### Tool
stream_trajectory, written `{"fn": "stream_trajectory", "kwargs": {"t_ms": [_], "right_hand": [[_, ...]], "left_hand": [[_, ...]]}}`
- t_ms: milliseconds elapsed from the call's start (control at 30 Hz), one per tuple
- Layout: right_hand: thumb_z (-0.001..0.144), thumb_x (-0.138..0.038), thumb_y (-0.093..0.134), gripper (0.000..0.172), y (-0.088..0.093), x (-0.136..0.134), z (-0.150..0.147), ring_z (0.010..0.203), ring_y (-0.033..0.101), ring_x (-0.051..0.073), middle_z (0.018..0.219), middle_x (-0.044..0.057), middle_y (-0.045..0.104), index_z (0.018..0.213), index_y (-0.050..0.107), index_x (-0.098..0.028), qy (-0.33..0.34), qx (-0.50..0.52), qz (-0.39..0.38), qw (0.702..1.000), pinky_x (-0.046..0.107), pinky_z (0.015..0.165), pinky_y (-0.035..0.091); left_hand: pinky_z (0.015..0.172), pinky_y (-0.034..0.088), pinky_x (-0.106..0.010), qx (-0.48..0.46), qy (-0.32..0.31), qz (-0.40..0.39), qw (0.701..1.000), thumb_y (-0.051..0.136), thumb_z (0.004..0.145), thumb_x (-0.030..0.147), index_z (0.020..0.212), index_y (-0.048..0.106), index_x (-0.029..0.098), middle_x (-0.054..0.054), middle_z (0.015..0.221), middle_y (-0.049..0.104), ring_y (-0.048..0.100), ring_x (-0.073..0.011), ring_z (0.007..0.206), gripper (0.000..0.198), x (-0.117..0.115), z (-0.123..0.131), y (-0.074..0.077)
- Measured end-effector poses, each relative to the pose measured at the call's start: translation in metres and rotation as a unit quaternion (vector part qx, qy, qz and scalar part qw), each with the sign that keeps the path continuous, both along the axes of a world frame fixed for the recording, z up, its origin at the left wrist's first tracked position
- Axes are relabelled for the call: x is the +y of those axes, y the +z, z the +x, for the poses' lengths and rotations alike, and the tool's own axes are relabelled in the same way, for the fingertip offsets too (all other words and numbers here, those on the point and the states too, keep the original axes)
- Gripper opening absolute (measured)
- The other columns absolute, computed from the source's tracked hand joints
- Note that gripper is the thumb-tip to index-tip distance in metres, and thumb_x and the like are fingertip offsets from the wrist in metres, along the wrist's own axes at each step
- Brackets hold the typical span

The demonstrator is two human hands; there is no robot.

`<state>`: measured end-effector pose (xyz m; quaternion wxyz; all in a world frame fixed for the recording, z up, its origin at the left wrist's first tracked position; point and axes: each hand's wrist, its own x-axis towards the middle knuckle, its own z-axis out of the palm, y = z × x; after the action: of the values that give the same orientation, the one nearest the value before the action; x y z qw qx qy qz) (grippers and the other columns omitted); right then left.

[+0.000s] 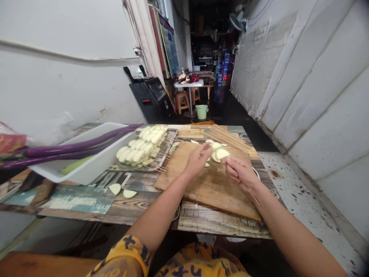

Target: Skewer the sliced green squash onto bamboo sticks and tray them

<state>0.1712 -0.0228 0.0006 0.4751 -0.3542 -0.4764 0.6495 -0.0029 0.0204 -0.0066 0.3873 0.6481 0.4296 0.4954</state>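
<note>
In my right hand [238, 171] is a thin bamboo skewer [254, 197], its back end sticking out below the fist. Pale green vegetable slices [221, 154] sit at the front of that hand, apparently on the skewer. My left hand [198, 156] hovers over the wooden cutting board [198, 188], a little to the left of these slices. Its fingers reach forward, slightly blurred, and nothing shows in them. More loose slices [216, 145] lie at the board's far side. Left of the board, a metal tray [172, 136] holds several stacked skewers of slices [141, 146].
A white plastic bin [98, 175] at the left carries long purple eggplants [77, 148] and a green vegetable [75, 165]. Two half-round slices [129, 194] lie on the patterned table [150, 209]. Bare skewers [229, 139] are spread at the far right.
</note>
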Motion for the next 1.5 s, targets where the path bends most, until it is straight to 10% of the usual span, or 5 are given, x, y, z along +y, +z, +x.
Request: {"fn": "stream_trajectory", "kwargs": {"t_ms": [133, 367, 700, 933, 1500], "right_hand": [[0.078, -0.043, 0.061, 0.026, 0.003, -0.002, 0.0, 0.029, 0.011, 0.004, 0.04, -0.014, 0.025, 0.083, 0.053, -0.02, 0.099, 0.027, -0.045, 0.994, 0.016, 0.025, 0.016], [0.078, -0.044, 0.059, 0.026, 0.002, 0.002, 0.005, 0.028, 0.002, 0.005, 0.039, -0.016, 0.017, 0.084, 0.047, -0.021, 0.128, 0.037, -0.039, 0.99, 0.015, 0.023, 0.014], [0.088, -0.048, 0.043, 0.029, -0.005, -0.002, -0.003, 0.03, 0.017, 0.008, 0.04, -0.012, 0.026, 0.084, 0.052, -0.021, 0.005, -0.124, 0.11, 0.986, 0.021, 0.03, 0.019], [0.083, -0.045, 0.052, 0.03, -0.01, -0.01, -0.014, 0.053, 0.039, 0.012, 0.058, -0.001, 0.047, 0.069, 0.059, -0.02, -0.162, -0.277, 0.293, 0.9, 0.027, 0.055, 0.032], [0.093, -0.039, 0.035, 0.035, -0.013, -0.007, -0.016, 0.043, 0.04, 0.013, 0.047, -0.005, 0.042, 0.089, 0.062, -0.019, -0.131, -0.352, 0.316, 0.871, 0.025, 0.045, 0.033]], "left_hand": [[0.079, 0.047, -0.028, -0.232, -0.112, -0.112, 0.96, 0.065, 0.076, 0.039, 0.105, 0.066, 0.019, -0.007, 0.105, 0.065, 0.06, -0.0173, 0.09, 0.035, -0.002, 0.003, 0.007], [0.07, 0.048, -0.025, -0.332, -0.112, -0.165, 0.922, 0.079, 0.061, 0.027, 0.093, 0.071, 0.015, -0.005, 0.093, 0.069, 0.06, -0.0134, 0.078, 0.035, 0.001, -0.001, 0.01], [0.075, 0.047, -0.025, -0.312, -0.069, -0.141, 0.937, 0.077, 0.065, 0.028, 0.103, 0.068, 0.018, -0.007, 0.107, 0.066, 0.06, -0.015, 0.087, 0.041, -0.004, 0.0, 0.016], [0.079, 0.047, -0.029, -0.314, -0.122, -0.171, 0.926, 0.073, 0.068, 0.044, 0.09, 0.07, 0.011, -0.01, 0.092, 0.069, 0.062, -0.0194, 0.086, 0.041, -0.008, 0.0, 0.021], [0.066, 0.047, -0.023, -0.355, -0.084, -0.226, 0.903, 0.069, 0.074, 0.025, 0.085, 0.07, 0.009, -0.006, 0.078, 0.07, 0.062, -0.013, 0.067, 0.019, -0.012, 0.01, 0.02]]}}
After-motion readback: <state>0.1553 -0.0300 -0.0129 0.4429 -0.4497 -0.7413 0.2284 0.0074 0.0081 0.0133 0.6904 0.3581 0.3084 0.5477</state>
